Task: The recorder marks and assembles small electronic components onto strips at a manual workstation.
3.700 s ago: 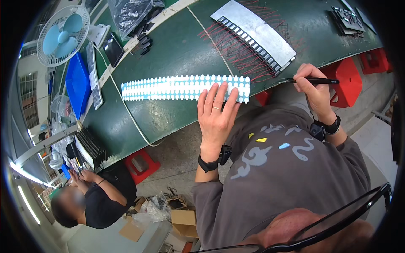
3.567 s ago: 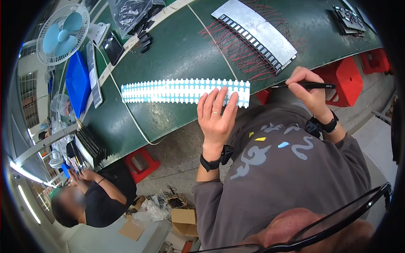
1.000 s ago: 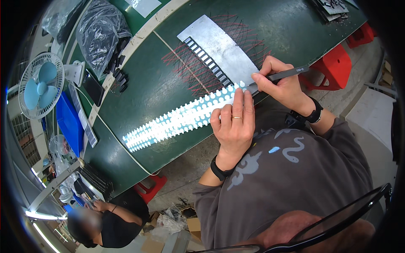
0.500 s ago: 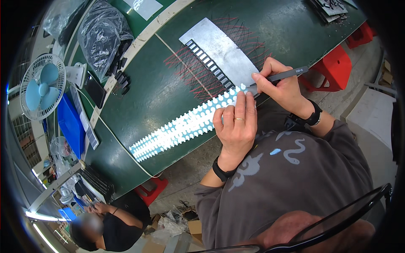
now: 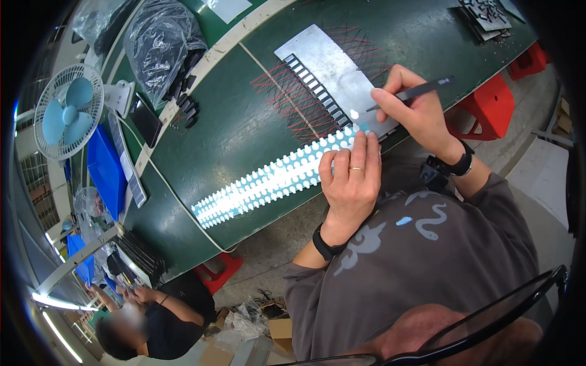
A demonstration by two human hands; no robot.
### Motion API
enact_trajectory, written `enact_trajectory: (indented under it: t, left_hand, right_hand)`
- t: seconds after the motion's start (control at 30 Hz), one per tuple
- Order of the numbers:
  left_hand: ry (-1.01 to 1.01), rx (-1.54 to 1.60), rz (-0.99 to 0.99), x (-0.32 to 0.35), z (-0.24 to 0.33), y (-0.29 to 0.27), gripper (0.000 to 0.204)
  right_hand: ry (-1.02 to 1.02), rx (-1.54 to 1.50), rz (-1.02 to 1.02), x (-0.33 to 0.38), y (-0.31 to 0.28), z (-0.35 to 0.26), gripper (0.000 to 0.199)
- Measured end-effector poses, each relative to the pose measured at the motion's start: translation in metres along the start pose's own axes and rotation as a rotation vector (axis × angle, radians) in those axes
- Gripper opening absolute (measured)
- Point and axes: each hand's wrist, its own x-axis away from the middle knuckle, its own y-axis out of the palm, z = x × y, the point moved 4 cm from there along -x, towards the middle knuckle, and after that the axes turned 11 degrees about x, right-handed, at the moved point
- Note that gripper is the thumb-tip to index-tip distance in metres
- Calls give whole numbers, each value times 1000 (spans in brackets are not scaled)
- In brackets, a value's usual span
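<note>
My right hand (image 5: 415,110) is closed around dark tweezers (image 5: 424,89), held pen-like over the metal plate (image 5: 326,61). By the tweezers' tips is a small white piece (image 5: 354,114); whether the tips grip it I cannot tell. My left hand (image 5: 353,186) lies with fingers stretched over the near right end of a long blue strip (image 5: 281,172) covered in rows of white rounded tabs. Just beyond that end, a row of small black parts with pale faces (image 5: 318,91) lines the plate's edge. Thin red and black wires (image 5: 284,100) fan out on both sides.
The green table (image 5: 226,116) carries a cable (image 5: 173,195), a phone (image 5: 145,120) and loose black parts (image 5: 187,108) at left. A fan (image 5: 70,113) and blue tray (image 5: 105,171) stand beyond. Red stools (image 5: 488,110) flank the table; a co-worker (image 5: 174,320) sits lower left.
The tweezers have lifted from the strip's end to over the metal plate, and a white piece now shows by their tips. My left hand stays on the strip. The whole view has shifted slightly.
</note>
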Motion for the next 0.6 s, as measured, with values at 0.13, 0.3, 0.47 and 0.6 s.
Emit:
enact_trajectory:
  t: [0.13,0.3,0.47,0.6]
  left_hand:
    - [-13,21,0,0,-1,0,20]
    - [-15,41,-4,1,-2,0,21]
    - [-15,57,4,1,-3,0,21]
    - [-18,69,5,1,-4,0,21]
  right_hand:
    - [-92,61,-60,-12,10,0,19]
    - [-91,30,-100,-16,18,5,19]
    - [-82,36,-99,-16,20,4,19]
    - [-85,39,-99,-15,22,3,20]
